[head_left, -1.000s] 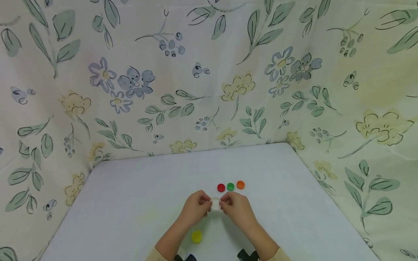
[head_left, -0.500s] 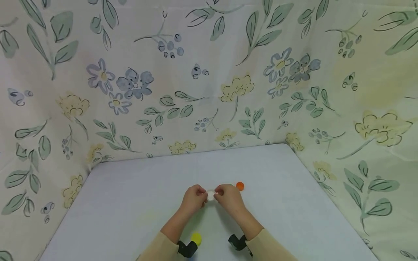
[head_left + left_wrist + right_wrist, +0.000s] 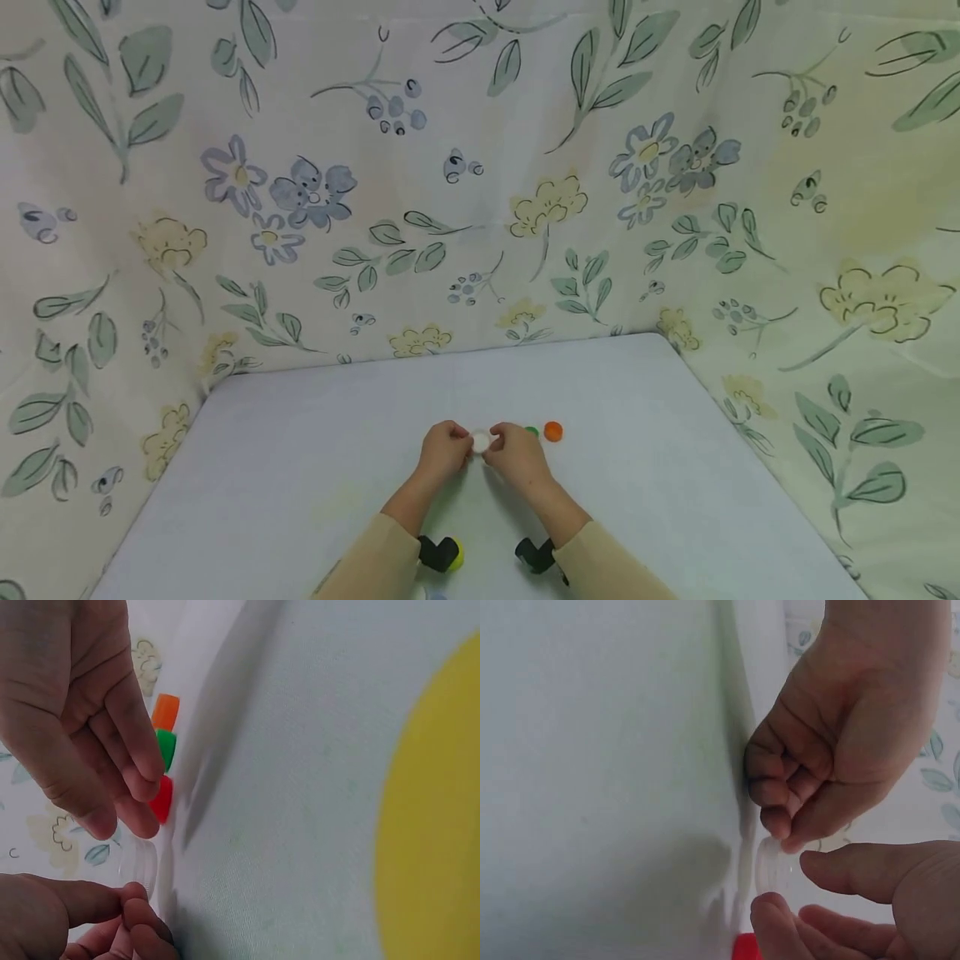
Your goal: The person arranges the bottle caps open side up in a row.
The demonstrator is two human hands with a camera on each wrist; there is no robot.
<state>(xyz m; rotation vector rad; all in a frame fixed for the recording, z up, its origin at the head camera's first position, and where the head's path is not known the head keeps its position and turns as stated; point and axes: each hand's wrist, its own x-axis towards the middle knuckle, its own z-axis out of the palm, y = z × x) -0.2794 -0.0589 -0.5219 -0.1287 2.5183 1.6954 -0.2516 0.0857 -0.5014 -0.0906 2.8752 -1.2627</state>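
Note:
Held up between my hands is a clear, round plastic cap [image 3: 481, 442]. My left hand [image 3: 444, 450] pinches its left side between thumb and fingers, most plainly seen in the right wrist view. My right hand [image 3: 517, 458] is at the opposite side, thumb and fingers spread apart, with a fingertip right at the rim of the clear cap [image 3: 767, 870]. Beyond the right hand, a green cap [image 3: 532, 431] and an orange cap [image 3: 553, 431] lie on the table. The red cap [image 3: 162, 800] beside them is hidden by that hand in the head view.
A yellow cap [image 3: 457, 555] lies on the white tabletop [image 3: 322, 467] near the left wrist, partly covered by the black wrist camera [image 3: 437, 553]. Floral cloth [image 3: 480, 208] hangs behind the table and along its sides.
Both hands have moved forward and slightly left with the clear cap. My right hand now covers the red cap and part of the green one, and the left wrist camera overlaps the yellow cap.

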